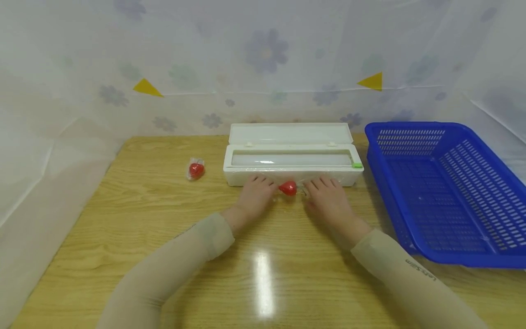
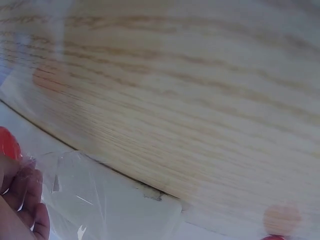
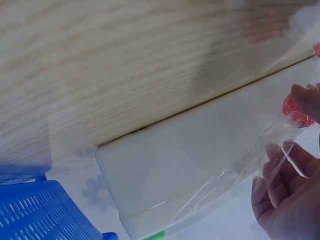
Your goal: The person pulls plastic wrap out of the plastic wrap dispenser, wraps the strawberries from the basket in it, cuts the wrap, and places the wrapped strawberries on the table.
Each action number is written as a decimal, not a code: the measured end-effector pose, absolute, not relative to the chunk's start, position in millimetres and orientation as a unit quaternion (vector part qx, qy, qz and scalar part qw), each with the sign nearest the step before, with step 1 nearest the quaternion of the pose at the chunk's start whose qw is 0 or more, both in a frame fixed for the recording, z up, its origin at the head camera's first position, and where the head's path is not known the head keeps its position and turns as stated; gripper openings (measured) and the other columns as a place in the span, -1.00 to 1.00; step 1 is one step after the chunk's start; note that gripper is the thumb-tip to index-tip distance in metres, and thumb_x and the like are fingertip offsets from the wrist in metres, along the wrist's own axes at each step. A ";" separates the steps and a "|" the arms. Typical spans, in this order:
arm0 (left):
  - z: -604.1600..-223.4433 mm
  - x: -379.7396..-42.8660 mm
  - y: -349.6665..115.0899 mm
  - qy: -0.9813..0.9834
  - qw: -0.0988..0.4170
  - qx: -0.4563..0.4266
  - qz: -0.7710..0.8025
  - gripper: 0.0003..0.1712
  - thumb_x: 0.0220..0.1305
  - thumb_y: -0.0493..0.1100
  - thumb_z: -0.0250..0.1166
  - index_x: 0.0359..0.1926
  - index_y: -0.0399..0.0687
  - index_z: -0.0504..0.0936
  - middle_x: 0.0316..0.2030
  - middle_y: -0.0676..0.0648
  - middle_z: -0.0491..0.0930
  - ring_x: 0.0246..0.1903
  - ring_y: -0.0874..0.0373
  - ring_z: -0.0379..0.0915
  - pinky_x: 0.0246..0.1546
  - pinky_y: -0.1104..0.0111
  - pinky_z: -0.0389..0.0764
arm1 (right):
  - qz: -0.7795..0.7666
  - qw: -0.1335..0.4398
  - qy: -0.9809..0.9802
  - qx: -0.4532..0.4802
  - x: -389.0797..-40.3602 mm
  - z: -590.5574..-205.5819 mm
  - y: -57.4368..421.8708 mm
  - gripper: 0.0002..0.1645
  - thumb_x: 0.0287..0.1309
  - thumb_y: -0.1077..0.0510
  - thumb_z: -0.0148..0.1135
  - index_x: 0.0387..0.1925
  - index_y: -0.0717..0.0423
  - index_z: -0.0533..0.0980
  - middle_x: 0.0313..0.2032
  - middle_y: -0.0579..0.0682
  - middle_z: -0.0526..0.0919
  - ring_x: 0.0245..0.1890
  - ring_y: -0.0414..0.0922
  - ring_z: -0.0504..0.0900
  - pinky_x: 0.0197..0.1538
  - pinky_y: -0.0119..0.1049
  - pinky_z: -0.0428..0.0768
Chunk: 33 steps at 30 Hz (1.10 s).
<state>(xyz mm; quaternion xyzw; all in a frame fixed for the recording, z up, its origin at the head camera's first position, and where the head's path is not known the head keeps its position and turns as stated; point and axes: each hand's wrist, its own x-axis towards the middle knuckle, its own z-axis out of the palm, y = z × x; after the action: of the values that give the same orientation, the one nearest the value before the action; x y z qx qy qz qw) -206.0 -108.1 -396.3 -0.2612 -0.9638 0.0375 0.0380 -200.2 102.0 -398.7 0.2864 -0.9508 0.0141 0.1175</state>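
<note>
A red strawberry-like piece (image 1: 288, 188) lies between the hands in clear cling film (image 3: 240, 172), its pointed end to the left. Film comes over the front of a white cling film dispenser (image 1: 293, 176). My left hand (image 1: 256, 194) pinches the film to the left of the red piece, close against the dispenser's front. On the other side, my right hand (image 1: 328, 201) pinches it with curled fingers. The dispenser's lid (image 1: 289, 133) stands raised; a roll (image 1: 291, 160) lies inside, and a green slider (image 1: 357, 165) sits at the right end.
Off to the left on the wooden table (image 1: 156, 214) lies another red piece (image 1: 196, 170) wrapped in film. A large blue plastic basket (image 1: 394, 214) stands at the right, near the dispenser's end. Behind the table hangs a flowered sheet (image 1: 263, 68) with yellow triangles.
</note>
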 end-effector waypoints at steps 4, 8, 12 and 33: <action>-396.0 -205.8 -108.7 -0.965 0.045 -0.258 0.033 -0.71 0.26 -0.09 0.20 0.00 0.01 0.56 -0.01 0.02 0.61 0.05 0.11 0.45 0.11 0.27 0.37 | 0.058 0.124 -0.959 0.247 -197.1 -398.5 103.7 -0.46 0.03 0.01 0.32 -0.04 0.25 0.42 -0.11 0.17 0.54 -0.01 0.12 0.43 0.05 0.00 0.41; -394.7 -204.2 -109.5 -0.964 0.043 -0.260 0.035 -0.71 0.28 -0.08 0.17 0.00 0.00 0.56 -0.03 0.02 0.62 0.02 0.11 0.47 0.08 0.27 0.39 | 0.168 0.112 -0.969 0.141 -189.7 -395.9 110.5 -0.44 0.13 -0.08 0.23 -0.13 0.35 0.36 -0.20 0.25 0.48 -0.12 0.16 0.41 -0.03 0.02 0.40; -393.7 -202.7 -111.9 -0.966 0.043 -0.253 0.042 -0.72 0.29 -0.08 0.15 -0.01 0.00 0.57 -0.05 0.02 0.62 0.00 0.11 0.47 0.08 0.27 0.39 | 0.226 0.087 -0.968 0.058 -187.9 -393.4 122.2 -0.42 0.21 -0.14 0.12 -0.16 0.36 0.35 -0.23 0.28 0.46 -0.15 0.18 0.42 -0.14 0.06 0.43; -388.1 -196.4 -120.4 -0.960 0.056 -0.274 0.027 -0.69 0.26 -0.08 0.20 0.00 -0.02 0.58 -0.05 0.00 0.58 0.03 0.09 0.44 0.09 0.26 0.39 | 0.454 -0.054 -0.884 -0.094 -219.1 -396.4 156.6 -0.55 0.30 0.03 0.03 -0.15 0.42 0.49 -0.52 -0.10 0.53 -0.50 -0.29 0.41 -0.44 -0.46 0.40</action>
<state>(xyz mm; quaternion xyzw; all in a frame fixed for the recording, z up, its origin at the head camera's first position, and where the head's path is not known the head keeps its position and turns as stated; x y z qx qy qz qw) -196.4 -120.4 -388.1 -0.2745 -0.9596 0.0271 0.0556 -219.1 156.6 -396.4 -0.0944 -0.8845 0.4537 -0.0544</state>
